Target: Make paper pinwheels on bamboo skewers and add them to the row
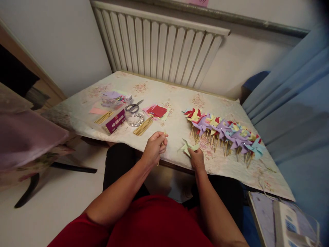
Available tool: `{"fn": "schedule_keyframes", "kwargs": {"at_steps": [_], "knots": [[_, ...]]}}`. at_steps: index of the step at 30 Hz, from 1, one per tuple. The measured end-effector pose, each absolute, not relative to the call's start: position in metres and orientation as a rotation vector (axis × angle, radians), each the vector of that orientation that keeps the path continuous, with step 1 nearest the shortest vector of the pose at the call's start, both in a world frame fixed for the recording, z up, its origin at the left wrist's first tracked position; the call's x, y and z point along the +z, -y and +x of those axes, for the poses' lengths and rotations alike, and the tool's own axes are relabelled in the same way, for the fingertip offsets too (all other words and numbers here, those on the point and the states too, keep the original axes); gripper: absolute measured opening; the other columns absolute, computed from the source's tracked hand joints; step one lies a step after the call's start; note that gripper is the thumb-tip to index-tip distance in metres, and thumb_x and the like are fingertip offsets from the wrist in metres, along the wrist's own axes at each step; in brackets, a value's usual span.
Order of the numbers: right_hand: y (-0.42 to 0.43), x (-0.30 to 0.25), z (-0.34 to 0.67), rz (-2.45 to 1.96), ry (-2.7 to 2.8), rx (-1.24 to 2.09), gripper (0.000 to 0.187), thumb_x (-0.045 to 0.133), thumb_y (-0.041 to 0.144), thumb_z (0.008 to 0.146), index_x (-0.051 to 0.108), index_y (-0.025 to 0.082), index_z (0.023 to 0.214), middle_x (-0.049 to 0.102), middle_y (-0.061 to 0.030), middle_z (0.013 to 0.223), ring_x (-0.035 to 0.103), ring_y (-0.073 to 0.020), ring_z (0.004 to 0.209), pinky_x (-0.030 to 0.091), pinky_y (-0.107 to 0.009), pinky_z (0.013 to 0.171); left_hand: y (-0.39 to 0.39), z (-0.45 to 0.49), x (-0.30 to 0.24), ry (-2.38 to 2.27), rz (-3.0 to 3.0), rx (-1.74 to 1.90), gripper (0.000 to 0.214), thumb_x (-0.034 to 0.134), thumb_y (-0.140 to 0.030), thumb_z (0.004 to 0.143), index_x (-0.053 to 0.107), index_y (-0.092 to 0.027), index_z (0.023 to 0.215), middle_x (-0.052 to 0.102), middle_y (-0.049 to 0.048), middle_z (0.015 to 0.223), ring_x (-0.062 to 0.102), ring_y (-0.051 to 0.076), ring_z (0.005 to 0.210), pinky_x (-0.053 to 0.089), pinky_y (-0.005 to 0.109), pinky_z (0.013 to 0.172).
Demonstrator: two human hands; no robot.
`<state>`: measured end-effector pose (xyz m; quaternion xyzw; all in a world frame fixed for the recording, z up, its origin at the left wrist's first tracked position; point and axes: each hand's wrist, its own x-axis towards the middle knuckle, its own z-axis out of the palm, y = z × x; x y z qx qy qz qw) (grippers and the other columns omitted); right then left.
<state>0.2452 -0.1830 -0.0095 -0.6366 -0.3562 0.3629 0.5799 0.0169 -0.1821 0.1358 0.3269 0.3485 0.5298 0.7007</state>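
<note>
My left hand (155, 147) is closed around a thin wooden stick (163, 137), held upright near the table's front edge. My right hand (196, 158) pinches a pale green paper pinwheel (187, 147) lying at the front edge of the table. A row of several finished pinwheels (224, 132) in red, yellow, purple and blue lies to the right of both hands, their sticks pointing toward me.
On the table (174, 99) with a floral cloth lie a bundle of sticks (143, 126), scissors (134, 107), red paper squares (157, 110), a purple box (115, 121) and more paper. A white radiator (159, 44) stands behind. Blue fabric (295, 113) hangs at right.
</note>
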Motion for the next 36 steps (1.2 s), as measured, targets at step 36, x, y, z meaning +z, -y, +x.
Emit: {"fn": "schedule_keyframes", "kwargs": {"at_steps": [36], "knots": [[0.1854,0.0,0.2418,-1.505,0.802,0.87,0.032,0.075,0.039,0.064,0.069,0.014,0.084,0.073,-0.0038,0.079,0.063,-0.0175,0.069,0.051,-0.031,0.065,0.1871,0.0153,0.138,-0.784,0.67,1.133,0.018,0.062,-0.02,0.073,0.058,-0.011,0.088,0.054,-0.0029,0.059,0.026,0.001,0.037,0.011,0.018,0.04]]}}
